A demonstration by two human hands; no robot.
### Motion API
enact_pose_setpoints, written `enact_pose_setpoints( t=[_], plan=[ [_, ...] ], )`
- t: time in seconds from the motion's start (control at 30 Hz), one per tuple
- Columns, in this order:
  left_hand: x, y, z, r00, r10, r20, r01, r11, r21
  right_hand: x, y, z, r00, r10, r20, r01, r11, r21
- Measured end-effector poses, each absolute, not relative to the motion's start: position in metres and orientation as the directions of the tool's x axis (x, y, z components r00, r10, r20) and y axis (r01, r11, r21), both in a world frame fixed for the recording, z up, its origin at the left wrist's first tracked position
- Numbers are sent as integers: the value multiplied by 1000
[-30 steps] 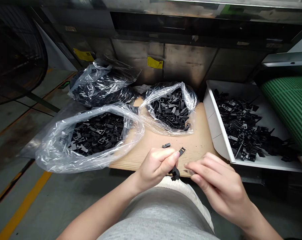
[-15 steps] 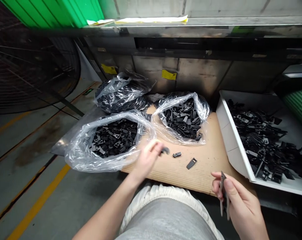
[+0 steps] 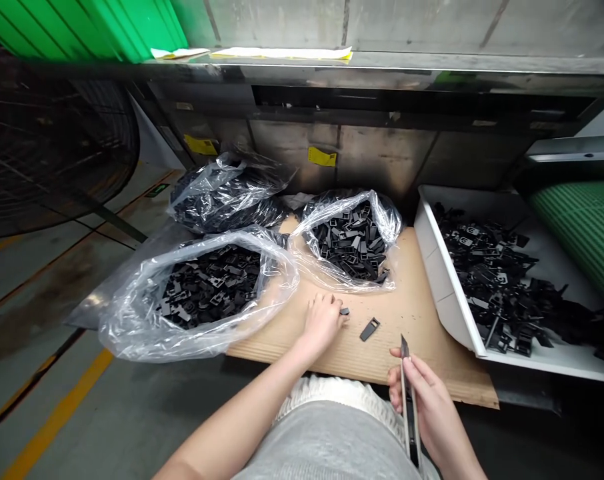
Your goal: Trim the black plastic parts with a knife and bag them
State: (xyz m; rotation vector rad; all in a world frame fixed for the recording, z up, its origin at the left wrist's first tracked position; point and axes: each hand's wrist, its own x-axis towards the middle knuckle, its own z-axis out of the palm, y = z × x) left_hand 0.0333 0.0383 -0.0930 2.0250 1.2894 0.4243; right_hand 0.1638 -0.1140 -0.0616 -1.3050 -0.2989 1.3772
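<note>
My left hand [image 3: 325, 323] rests low over the cardboard, its fingers curled down at a small black plastic part [image 3: 345, 311]. Its fingertips are partly hidden, and only one end of that part shows. To its right lies a flat black plastic clip [image 3: 370, 329] with a square opening at one end. My right hand [image 3: 422, 393] is closed around a slim utility knife [image 3: 408, 407] with a slanted, pointed tip and a grey and black handle. The knife stands near upright, tip away from me, beyond the front edge of the cardboard sheet [image 3: 407, 313].
Open clear bags of black parts lie at left [image 3: 132, 320] and centre back [image 3: 302, 233]; another filled bag [image 3: 227, 193] sits behind. A white tray [image 3: 449, 280] of black parts stands at right, beside a green belt [image 3: 582, 220]. A metal ledge [image 3: 407, 60] crosses the back.
My left hand has moved right, from beside the left bag to the small part on the cardboard. The dark piece at its fingertips no longer shows. My right hand still grips the knife; the view has shifted.
</note>
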Motion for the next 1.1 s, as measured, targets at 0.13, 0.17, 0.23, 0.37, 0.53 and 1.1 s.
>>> enact_pose_setpoints(
  t=[0.13,0.17,0.23,0.37,0.53,1.1],
  plan=[
    [49,37,-89,543,826,-152,589,-245,770,167,-116,-58,389,863,-322,-112,-303,-947],
    [47,36,-82,577,800,-165,551,-231,802,170,-115,-55,414,875,-251,11,-281,-960],
    [42,28,-61,646,741,-186,466,-189,864,177,-114,-46,405,910,-93,248,-207,-946],
    [41,3,-17,701,695,-160,294,-77,953,190,-108,-20,240,955,171,546,13,-838],
    [48,-9,4,631,775,40,114,-144,983,195,-102,-1,114,953,280,684,129,-718],
    [72,-32,-4,431,767,475,188,-591,784,208,-103,2,99,946,308,579,197,-791]
  ],
)
